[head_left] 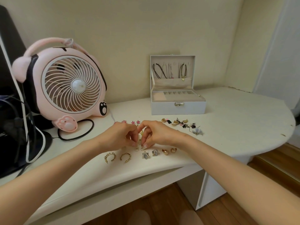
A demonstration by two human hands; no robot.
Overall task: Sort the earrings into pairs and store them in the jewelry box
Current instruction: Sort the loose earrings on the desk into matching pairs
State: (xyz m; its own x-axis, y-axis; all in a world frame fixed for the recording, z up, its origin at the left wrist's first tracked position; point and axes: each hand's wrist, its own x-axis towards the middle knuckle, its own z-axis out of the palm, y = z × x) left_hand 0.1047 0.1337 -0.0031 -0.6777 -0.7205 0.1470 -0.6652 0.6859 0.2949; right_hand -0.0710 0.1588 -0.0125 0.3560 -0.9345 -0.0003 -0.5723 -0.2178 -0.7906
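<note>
Both hands meet over the white desk [227, 120]. My left hand [121, 137] and my right hand [154, 135] each point curled fingertips down onto a small pearl flower earring [136, 149] and its twin [142, 149]. In front lie paired gold cuff earrings [110, 157], silver star earrings [145, 155] and gold ball earrings [165, 151]. Pink star earrings [135, 122] sit behind my hands. A loose heap of mixed earrings [183, 124] lies to the right. The white jewelry box [177, 108] stands open at the back, necklaces hanging in its lid.
A pink cat-shaped fan [69, 85] stands at the left with its black cable [78, 137] looping over the desk. Dark cables and a white cord [27, 127] hang at the far left. The desk's curved front edge [146, 172] is close; wooden floor [276, 168] lies below right.
</note>
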